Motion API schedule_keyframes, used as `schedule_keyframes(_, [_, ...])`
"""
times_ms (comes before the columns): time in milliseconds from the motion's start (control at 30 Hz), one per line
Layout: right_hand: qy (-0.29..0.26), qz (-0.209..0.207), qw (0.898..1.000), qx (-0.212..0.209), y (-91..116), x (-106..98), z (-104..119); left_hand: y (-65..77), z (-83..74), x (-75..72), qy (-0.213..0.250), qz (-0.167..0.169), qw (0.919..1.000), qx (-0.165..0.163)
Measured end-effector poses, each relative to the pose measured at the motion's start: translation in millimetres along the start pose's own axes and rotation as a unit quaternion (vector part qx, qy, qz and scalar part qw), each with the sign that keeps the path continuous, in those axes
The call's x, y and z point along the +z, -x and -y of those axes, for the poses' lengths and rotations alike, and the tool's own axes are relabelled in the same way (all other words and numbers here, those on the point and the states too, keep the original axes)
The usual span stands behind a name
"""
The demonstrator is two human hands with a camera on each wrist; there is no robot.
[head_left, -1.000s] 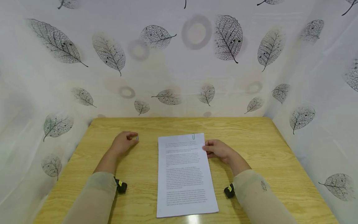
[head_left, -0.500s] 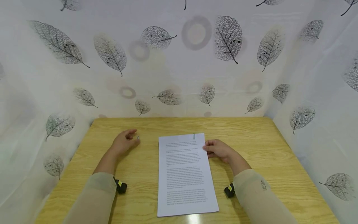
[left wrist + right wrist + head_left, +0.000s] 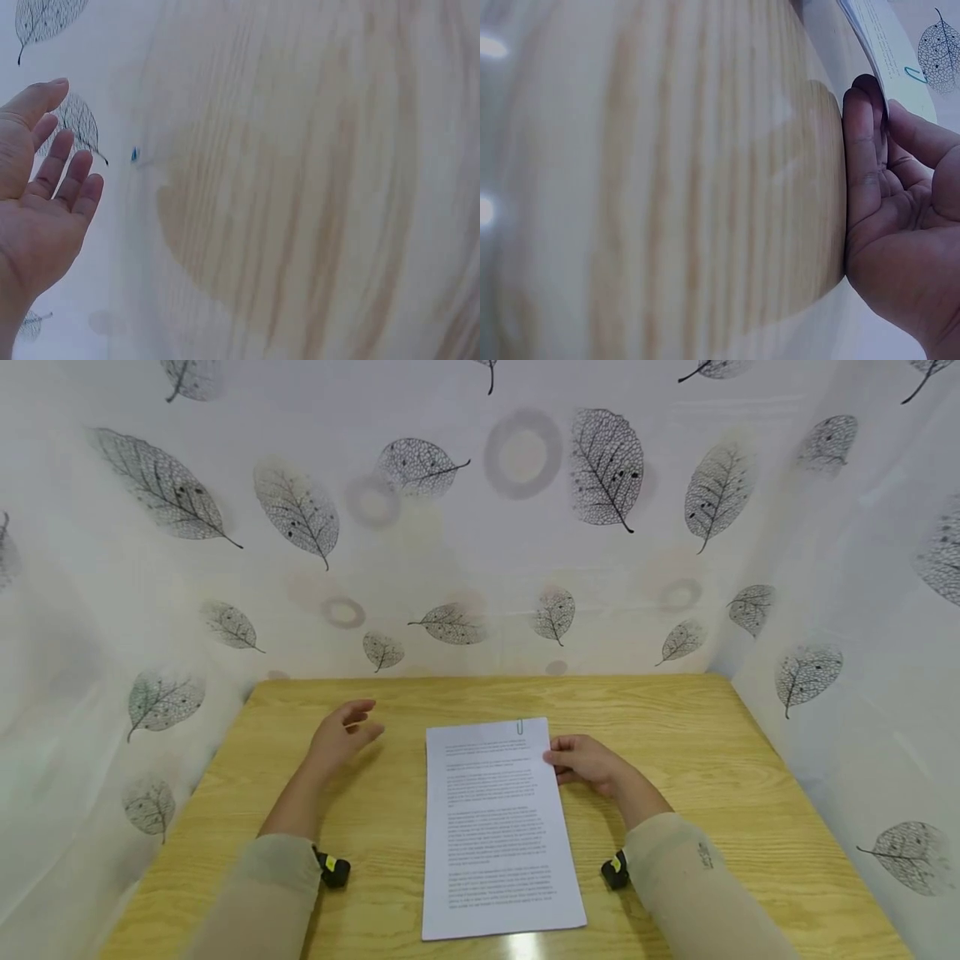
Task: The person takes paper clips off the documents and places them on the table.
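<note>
A stack of printed sheets lies in the middle of the table, a green paper clip on its top edge. My right hand pinches the stack's upper right edge, thumb on top and fingers underneath, as the right wrist view also shows. To the left of the sheets, my left hand is empty, its fingers spread and thumb apart. The left wrist view shows a tiny blue thing on the table beyond that hand, too small to make out; in the head view the left hand hides it.
The wooden table reaches back to a white curtain printed with leaves, which also hangs along both sides. Small black cameras are worn at both wrists.
My left hand has let go of the tiny thing it pinched, spread its fingers and moved slightly up and right. My right hand and the sheets have stayed in place.
</note>
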State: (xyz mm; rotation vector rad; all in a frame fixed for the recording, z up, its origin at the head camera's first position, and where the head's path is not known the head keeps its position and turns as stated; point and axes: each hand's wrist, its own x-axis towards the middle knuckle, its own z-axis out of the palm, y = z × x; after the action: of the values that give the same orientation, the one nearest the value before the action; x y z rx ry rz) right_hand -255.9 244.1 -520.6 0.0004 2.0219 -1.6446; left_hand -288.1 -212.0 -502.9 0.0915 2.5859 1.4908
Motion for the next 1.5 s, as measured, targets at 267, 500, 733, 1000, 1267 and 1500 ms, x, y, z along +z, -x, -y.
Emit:
schedule_keyframes(267, [-0.001,0.001,1.0,-0.001,1.0,0.2,0.2,-2.8,-29.5,24.2,-0.023,0.021,0.999,0.031])
schedule_keyframes(500, [0.002,0.003,1.0,-0.004,2.6,0.3,0.5,-2.6,-57.3,55.3,-0.037,0.038,0.9971,0.054])
schedule_keyframes(733, [0.003,-0.003,1.0,-0.003,3.5,-0.7,1.3,-1.6,-81.9,98.0,-0.053,0.043,0.9952,0.07])
schedule_keyframes(1000, [0.003,-0.008,1.0,0.0,1.9,-1.5,-0.8,-7.0,-101.6,131.8,-0.109,0.051,0.9859,0.116])
schedule_keyframes(1267, [0.003,-0.008,1.0,-0.003,0.7,-1.9,-2.4,-18.4,-105.9,148.3,-0.142,0.067,0.9825,0.1])
schedule_keyframes(1500, [-0.001,-0.004,1.0,-0.003,-1.8,-1.7,-5.1,-21.7,-112.7,155.5,-0.137,0.077,0.983,0.094])
